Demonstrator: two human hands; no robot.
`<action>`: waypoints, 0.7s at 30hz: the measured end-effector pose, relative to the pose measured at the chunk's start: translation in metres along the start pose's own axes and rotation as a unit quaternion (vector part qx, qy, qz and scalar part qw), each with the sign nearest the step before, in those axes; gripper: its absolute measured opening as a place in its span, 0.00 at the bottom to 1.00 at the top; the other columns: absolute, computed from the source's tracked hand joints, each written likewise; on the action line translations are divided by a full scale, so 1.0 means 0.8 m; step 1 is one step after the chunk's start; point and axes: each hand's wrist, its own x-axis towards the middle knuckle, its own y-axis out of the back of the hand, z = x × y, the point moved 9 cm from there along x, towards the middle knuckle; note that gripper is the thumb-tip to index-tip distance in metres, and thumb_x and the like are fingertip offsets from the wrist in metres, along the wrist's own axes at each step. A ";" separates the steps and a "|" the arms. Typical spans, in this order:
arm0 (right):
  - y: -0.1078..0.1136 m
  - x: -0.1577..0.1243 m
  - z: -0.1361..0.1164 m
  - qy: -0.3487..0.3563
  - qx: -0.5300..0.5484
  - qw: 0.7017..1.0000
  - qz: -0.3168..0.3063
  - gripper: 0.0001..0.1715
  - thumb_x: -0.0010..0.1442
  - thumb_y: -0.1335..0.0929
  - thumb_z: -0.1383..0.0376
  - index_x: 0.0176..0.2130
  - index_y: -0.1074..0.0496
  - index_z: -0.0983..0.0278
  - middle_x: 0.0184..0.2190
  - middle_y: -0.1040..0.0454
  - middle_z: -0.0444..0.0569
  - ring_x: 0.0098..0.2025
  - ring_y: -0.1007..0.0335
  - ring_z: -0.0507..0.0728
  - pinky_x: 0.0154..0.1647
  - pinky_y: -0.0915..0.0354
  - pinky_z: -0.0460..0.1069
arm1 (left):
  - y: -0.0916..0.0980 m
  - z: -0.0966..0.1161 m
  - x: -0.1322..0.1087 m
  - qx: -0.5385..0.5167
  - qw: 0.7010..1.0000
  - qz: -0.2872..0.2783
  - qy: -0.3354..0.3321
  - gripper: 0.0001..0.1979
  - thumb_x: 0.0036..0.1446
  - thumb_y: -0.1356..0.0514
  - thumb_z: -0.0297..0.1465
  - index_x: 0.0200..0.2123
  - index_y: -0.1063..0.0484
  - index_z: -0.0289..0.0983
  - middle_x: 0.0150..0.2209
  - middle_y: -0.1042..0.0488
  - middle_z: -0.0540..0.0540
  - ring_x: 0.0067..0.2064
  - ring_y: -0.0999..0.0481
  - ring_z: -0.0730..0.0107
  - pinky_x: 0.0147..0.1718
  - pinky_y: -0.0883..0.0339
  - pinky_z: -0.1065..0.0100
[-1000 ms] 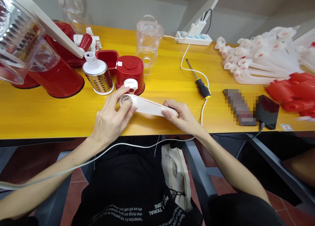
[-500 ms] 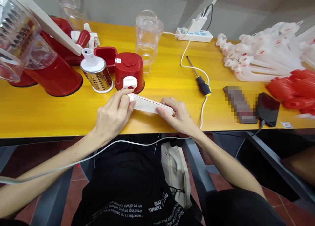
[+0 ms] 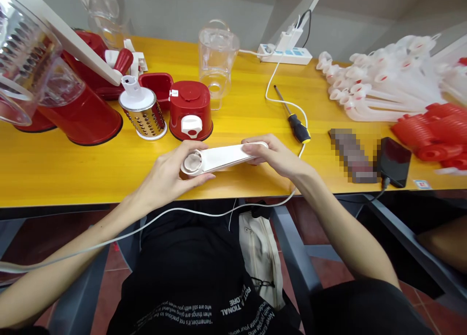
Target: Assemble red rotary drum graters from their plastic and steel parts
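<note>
Worktop point(image 3: 73, 169), yellow, one; spans the middle band of the frame.
Clear jug point(image 3: 218, 52), one, upper centre; nothing shows inside.
Red cap point(image 3: 190, 108), one, centre left; white clip on its front.
Metal drum point(image 3: 143, 112), one, just left of the cap.
White handle point(image 3: 226, 157), one, centre. The left hand point(image 3: 166, 176) is closed around its round hub end, and the right hand point(image 3: 279, 156) pinches the narrow end. Half a second ago it lay flat on the worktop; now it is lifted, with the hub facing the camera.
Screwdriver point(image 3: 294, 118), one, right of centre.
</note>
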 end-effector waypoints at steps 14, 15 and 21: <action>-0.065 0.017 -0.122 0.208 -0.384 0.886 -0.155 0.17 0.69 0.34 0.59 0.42 0.22 0.70 0.32 0.28 0.46 0.30 0.42 0.43 0.36 0.49 0.43 | -0.037 -0.037 0.001 -0.213 0.951 -0.102 0.199 0.18 0.55 0.31 0.43 0.39 0.33 0.39 0.27 0.29 0.55 0.25 0.33 0.77 0.25 0.37 0.75; -0.070 0.019 -0.125 0.204 -0.409 0.874 -0.165 0.16 0.69 0.34 0.60 0.39 0.22 0.71 0.30 0.30 0.46 0.29 0.45 0.42 0.35 0.51 0.43 | -0.039 -0.037 0.001 -0.219 0.947 -0.112 0.207 0.18 0.55 0.32 0.42 0.40 0.33 0.39 0.28 0.29 0.55 0.25 0.33 0.77 0.26 0.37 0.75; -0.093 0.018 -0.130 0.174 -0.561 0.779 -0.222 0.18 0.68 0.33 0.60 0.36 0.25 0.73 0.23 0.36 0.45 0.26 0.53 0.43 0.33 0.56 0.45 | -0.045 -0.036 0.002 -0.229 0.946 -0.140 0.181 0.17 0.54 0.32 0.39 0.43 0.29 0.38 0.33 0.26 0.53 0.32 0.30 0.74 0.31 0.36 0.74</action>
